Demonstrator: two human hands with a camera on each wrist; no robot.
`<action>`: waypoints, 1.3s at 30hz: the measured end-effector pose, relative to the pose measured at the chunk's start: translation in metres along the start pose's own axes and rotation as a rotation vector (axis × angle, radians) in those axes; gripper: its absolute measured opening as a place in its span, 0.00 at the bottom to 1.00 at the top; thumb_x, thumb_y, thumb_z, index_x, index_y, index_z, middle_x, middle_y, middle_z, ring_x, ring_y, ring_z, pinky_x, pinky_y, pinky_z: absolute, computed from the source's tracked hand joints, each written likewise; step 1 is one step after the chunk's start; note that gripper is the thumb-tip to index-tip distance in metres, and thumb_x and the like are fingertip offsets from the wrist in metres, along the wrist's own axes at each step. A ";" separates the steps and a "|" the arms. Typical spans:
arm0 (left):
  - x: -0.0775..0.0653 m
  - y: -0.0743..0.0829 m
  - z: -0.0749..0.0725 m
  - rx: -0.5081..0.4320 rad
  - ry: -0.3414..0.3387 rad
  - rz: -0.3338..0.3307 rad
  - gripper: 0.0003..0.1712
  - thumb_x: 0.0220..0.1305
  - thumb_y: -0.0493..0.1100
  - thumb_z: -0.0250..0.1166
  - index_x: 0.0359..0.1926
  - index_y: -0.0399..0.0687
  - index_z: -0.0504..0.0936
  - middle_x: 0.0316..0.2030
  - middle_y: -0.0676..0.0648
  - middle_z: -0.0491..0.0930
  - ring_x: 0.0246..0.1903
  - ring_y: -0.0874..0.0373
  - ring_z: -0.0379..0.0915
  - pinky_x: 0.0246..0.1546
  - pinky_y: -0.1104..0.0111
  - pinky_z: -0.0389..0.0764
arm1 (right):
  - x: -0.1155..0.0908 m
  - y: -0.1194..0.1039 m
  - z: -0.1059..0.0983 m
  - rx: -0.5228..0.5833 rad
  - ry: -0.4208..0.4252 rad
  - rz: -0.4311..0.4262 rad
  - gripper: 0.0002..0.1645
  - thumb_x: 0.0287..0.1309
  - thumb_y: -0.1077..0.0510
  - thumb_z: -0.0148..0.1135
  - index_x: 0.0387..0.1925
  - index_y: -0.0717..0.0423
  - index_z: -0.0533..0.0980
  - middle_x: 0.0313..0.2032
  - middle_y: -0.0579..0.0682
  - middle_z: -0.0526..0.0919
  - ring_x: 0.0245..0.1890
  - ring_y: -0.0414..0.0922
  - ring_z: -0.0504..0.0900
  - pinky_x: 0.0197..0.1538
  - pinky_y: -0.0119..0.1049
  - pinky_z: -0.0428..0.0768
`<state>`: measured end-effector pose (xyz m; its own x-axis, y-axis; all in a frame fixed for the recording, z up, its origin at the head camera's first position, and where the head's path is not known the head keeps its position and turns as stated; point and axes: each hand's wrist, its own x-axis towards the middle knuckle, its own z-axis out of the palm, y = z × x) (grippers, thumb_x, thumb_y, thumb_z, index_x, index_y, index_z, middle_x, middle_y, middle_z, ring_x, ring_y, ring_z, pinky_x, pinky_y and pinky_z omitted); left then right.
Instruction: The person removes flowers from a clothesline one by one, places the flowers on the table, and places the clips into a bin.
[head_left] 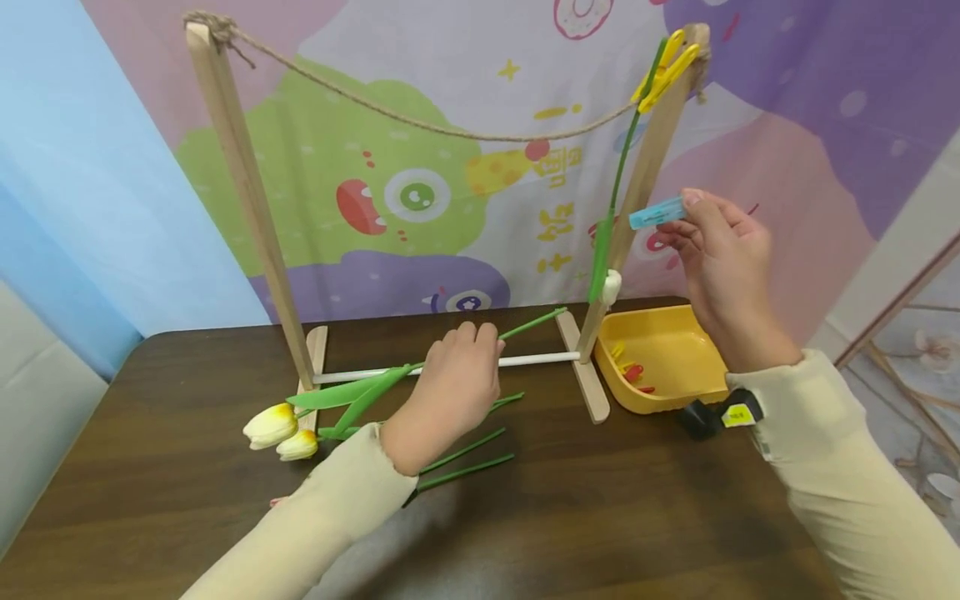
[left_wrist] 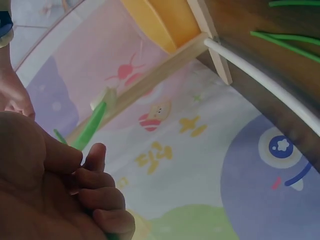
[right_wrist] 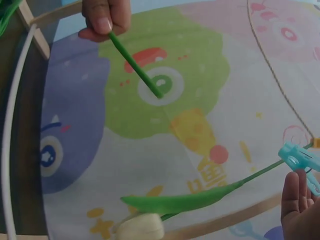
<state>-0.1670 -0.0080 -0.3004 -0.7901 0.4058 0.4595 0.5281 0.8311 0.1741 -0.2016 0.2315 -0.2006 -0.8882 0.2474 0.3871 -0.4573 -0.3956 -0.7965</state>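
In my left hand (head_left: 459, 375), the fingers curl round the green stem of a tulip (head_left: 270, 427) with a white-and-yellow bloom. Its bloom points left, and the bare stem end sticks out to the right. My right hand (head_left: 727, 258) pinches a light blue clothespin (head_left: 657, 213) between thumb and fingers, beside the right post. Near that hand another tulip (head_left: 602, 258) hangs bloom down from the rope (head_left: 420, 125), gripped by a yellow clothespin (head_left: 666, 73). More tulips (head_left: 297, 446) lie on the table under my left arm, partly hidden by it.
A wooden frame with a left post (head_left: 251, 192), a right post (head_left: 648, 167) and a white crossbar (head_left: 536, 360) stands on the brown table (head_left: 600, 508). The yellow basket (head_left: 660, 402) by its right foot contains red and yellow clothespins (head_left: 633, 372). Behind hangs a cartoon-printed cloth (head_left: 457, 92).
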 end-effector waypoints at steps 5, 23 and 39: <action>-0.008 -0.001 0.001 -0.006 -0.064 -0.038 0.14 0.71 0.41 0.48 0.29 0.39 0.70 0.21 0.45 0.67 0.19 0.51 0.64 0.19 0.64 0.63 | -0.004 0.004 -0.011 -0.016 0.009 0.015 0.09 0.55 0.63 0.64 0.32 0.68 0.79 0.23 0.53 0.83 0.22 0.44 0.80 0.32 0.30 0.79; -0.033 -0.002 0.022 0.006 -0.150 -0.084 0.13 0.70 0.42 0.51 0.29 0.39 0.72 0.23 0.42 0.72 0.23 0.48 0.70 0.22 0.60 0.70 | -0.015 0.017 -0.047 0.033 0.105 0.117 0.07 0.56 0.63 0.63 0.32 0.67 0.80 0.24 0.53 0.83 0.21 0.45 0.80 0.34 0.31 0.81; -0.072 0.007 0.025 -0.011 -0.248 -0.118 0.13 0.69 0.42 0.53 0.27 0.40 0.71 0.21 0.44 0.69 0.21 0.51 0.68 0.19 0.63 0.67 | -0.022 0.041 -0.074 0.066 0.183 0.234 0.07 0.57 0.63 0.62 0.31 0.65 0.78 0.25 0.52 0.82 0.24 0.45 0.78 0.36 0.32 0.81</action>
<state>-0.1143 -0.0213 -0.3538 -0.8977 0.3881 0.2087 0.4301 0.8746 0.2238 -0.1971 0.2751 -0.2761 -0.9497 0.2960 0.1019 -0.2486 -0.5155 -0.8200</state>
